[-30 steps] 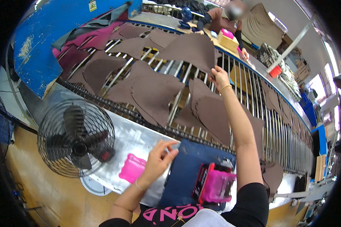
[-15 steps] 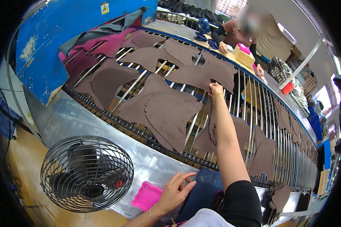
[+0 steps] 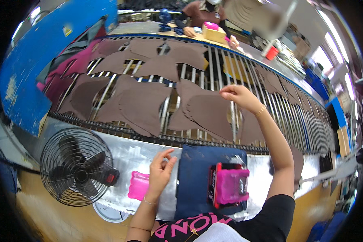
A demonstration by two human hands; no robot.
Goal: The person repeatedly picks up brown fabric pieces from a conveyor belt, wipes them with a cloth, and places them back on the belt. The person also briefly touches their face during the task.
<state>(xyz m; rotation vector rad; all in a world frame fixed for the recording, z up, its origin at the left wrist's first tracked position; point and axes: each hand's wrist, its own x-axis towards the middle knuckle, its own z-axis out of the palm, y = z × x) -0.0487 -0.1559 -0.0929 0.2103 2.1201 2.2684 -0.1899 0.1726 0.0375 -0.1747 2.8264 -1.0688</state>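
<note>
From where I stand, the right hand [image 3: 242, 97] is beyond the blue mat [image 3: 192, 173], over a brown piece [image 3: 209, 113]; its fingers are narrow, nothing seen in them, and contact I cannot tell. The left hand [image 3: 161, 174], loosely wide, is just left of the mat. A dragged corner could sink between the rods [image 3: 296, 127] or catch the chain [image 3: 149, 139] at the mat's far side. Room seems widest beyond the mat, rightward; leftward, the fan [image 3: 82, 175] limits it.

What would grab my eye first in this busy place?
Probably the brown cut pieces spread across the metal bars mid-picture, with the right hand over them. The wire-caged black fan at lower left would follow, then the bright pink scalloped piece beside the left hand.
</note>
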